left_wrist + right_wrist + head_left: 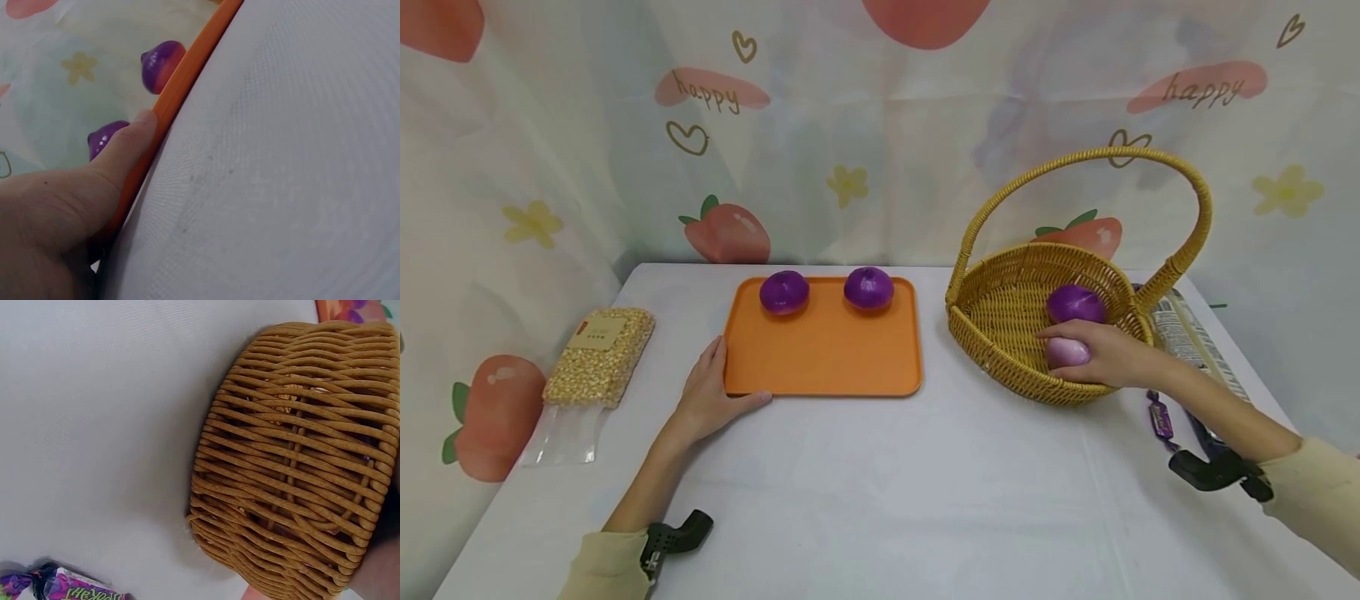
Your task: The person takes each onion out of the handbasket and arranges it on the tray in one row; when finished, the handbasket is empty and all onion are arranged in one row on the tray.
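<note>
Right now, right hand reaching over the near rim of the wicker basket, fingers curled round a pale pink onion lying inside against the near wall. Just behind that onion, deeper in the basket, a darker purple onion. From the right wrist view, only the basket's woven outer wall and a sliver of wrist; the grip itself hidden there.

Left of the basket, left hand spread flat on the white surface, fingers relaxed and straight along the left edge of the orange tray, thumb laid along its near left corner. In the left wrist view, thumb pressed against the tray's rim; nothing gripped.

On the far part of the tray, two purple onions side by side, apart from each other: one farther from the basket, one nearer it.

Well left of the basket, beyond the tray, a clear packet of yellow kernels lying flat. Just right of the basket, printed snack wrappers, one purple near the right forearm. Behind the basket, a curtain printed with peaches, hearts and flowers.
</note>
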`<action>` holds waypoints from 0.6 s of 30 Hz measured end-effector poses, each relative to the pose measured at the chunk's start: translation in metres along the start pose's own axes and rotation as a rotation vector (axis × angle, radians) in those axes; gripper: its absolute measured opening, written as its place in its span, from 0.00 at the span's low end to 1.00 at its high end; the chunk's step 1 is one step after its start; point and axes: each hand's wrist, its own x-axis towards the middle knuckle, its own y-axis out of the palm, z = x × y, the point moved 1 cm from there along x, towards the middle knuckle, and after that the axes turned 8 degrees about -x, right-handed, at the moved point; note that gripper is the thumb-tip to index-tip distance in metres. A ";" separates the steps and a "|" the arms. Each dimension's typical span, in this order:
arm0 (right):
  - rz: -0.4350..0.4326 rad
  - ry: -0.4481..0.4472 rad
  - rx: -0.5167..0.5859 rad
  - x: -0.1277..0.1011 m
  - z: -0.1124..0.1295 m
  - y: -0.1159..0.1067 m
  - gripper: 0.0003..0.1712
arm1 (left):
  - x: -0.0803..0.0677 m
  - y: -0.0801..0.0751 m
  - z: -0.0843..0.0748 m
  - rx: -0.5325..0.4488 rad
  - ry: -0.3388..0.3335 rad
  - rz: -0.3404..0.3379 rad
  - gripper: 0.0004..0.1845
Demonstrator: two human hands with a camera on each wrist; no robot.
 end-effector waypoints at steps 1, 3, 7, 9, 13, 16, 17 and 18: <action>-0.008 0.010 0.001 0.000 0.001 -0.001 0.29 | 0.000 0.000 0.000 0.000 0.001 -0.001 0.65; -0.024 0.022 0.003 0.000 0.002 -0.002 0.30 | -0.001 0.000 0.000 0.000 0.002 -0.002 0.65; -0.058 0.075 0.015 0.000 0.005 -0.006 0.30 | -0.001 0.000 0.000 0.003 -0.002 -0.003 0.65; -0.083 0.101 0.030 0.000 0.007 -0.008 0.30 | -0.001 0.000 0.000 0.002 -0.001 0.000 0.65; -0.147 0.143 0.067 -0.001 0.009 -0.009 0.28 | -0.001 0.000 0.000 0.002 0.001 0.003 0.65; -0.187 0.170 0.101 -0.001 0.011 -0.010 0.28 | -0.001 0.000 0.000 0.000 0.001 0.005 0.65; -0.197 0.176 0.107 -0.001 0.012 -0.011 0.28 | -0.001 -0.001 0.000 0.000 0.001 0.005 0.65; -0.205 0.187 0.113 -0.001 0.013 -0.012 0.28 | 0.000 -0.001 0.000 0.000 0.001 0.005 0.65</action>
